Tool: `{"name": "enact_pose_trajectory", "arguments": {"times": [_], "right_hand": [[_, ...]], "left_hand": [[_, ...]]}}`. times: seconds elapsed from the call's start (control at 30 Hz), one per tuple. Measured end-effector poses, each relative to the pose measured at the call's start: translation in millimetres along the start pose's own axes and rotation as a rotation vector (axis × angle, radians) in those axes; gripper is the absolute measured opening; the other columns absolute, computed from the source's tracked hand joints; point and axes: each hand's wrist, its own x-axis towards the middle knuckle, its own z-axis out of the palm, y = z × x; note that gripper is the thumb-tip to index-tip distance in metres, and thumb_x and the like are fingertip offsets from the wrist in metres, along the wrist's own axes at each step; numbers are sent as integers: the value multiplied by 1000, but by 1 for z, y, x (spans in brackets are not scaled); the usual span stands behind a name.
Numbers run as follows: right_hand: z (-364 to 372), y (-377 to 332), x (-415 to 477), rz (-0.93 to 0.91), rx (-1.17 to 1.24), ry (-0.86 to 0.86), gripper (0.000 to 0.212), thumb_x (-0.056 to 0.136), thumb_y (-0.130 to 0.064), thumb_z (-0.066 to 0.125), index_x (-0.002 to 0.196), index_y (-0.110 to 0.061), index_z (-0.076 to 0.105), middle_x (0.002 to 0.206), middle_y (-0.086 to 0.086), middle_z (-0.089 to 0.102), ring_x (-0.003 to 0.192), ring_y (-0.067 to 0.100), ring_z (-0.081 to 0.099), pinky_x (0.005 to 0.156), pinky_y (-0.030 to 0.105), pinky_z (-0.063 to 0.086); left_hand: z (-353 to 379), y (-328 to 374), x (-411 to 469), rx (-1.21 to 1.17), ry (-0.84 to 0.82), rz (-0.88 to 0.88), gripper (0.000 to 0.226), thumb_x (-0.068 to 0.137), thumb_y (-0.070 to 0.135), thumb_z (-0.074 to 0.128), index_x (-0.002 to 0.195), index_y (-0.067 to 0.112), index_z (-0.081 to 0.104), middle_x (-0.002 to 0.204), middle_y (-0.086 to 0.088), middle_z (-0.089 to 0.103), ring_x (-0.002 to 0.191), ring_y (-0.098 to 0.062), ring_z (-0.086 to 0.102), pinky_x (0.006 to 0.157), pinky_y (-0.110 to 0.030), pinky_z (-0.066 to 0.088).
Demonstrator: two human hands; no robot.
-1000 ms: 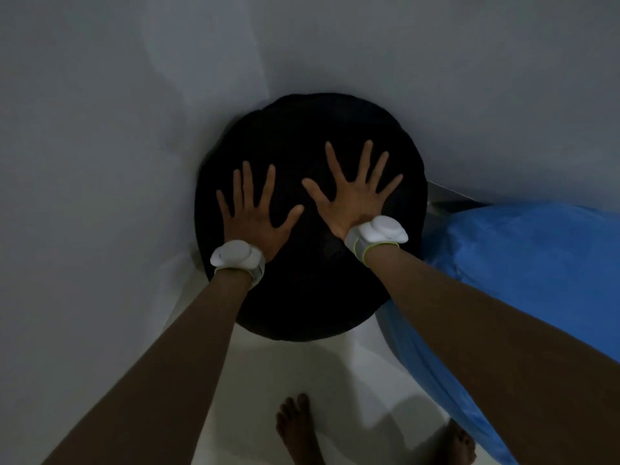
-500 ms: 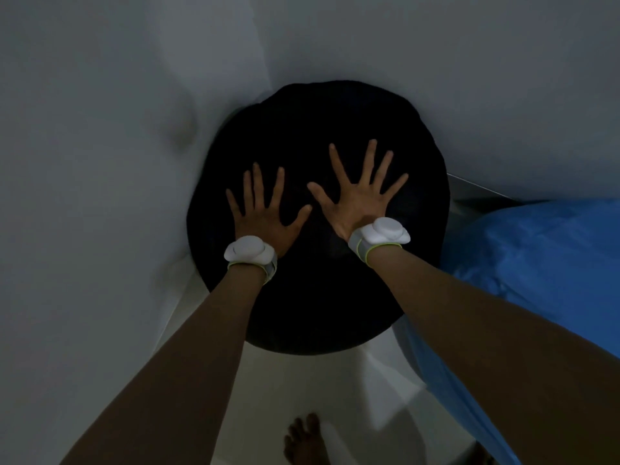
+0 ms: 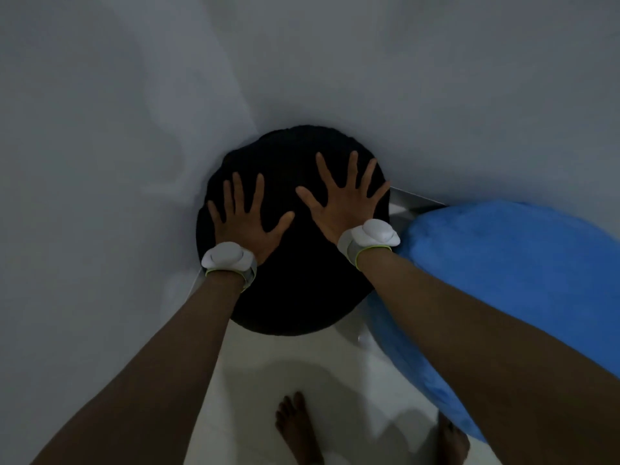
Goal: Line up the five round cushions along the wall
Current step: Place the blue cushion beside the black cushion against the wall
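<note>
Clearly the seating step is in hand: against the wall (image 3: 436, 78), just beside the blue cushion (image 3: 503, 280), the black cushion (image 3: 302, 290) lies in the corner. The left hand (image 3: 246, 223) and right hand (image 3: 342, 199) press it, fingers spread flat. The next move probably calls for fetching another of the 5.
</note>
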Motion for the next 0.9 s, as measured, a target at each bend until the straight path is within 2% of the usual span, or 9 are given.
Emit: {"name": "enact_pose_trajectory", "arguments": {"times": [0.2,0.37,0.6,0.73,0.9], "right_hand": [[-52,59,-48,90,-22,50,74,88,-83,14,154,-53,0,168,9,-3,150,42,-14,109,73,-15],[-98,152,-88,227,15,106,72,91,-79,27,155,-52,7,168,11,1,151,44,-11,110,72,-11],[-112,285,-158,445,9,27,73,91,-78,19,155,-50,-2,167,8,-12,149,41,-20,110,71,-14],[-90,334,-188,518,14,-30,72,92,-77,16,155,-49,-4,167,7,-16,149,40,-22,111,71,-16],[-57,349,-190,425,31,-20,68,96,-72,17,156,-49,-4,167,2,-18,150,36,-22,113,65,-18]], "left_hand": [[-30,82,-30,12,-43,56,91,82,86,17,154,38,-14,164,-4,-17,150,-24,-16,119,-54,-9],[-38,188,-57,11,-63,194,90,86,81,22,156,33,-9,165,-7,-13,151,-26,-12,119,-55,-5],[14,324,-138,-70,-231,407,84,92,71,32,155,34,-9,164,-6,-15,151,-26,-12,119,-49,-8],[63,345,-165,-46,-352,471,81,94,69,30,154,34,-11,163,-6,-21,150,-26,-18,120,-48,-9],[107,335,-157,20,-321,452,86,90,74,31,153,37,-13,163,-2,-21,150,-24,-17,119,-49,-10]]}}
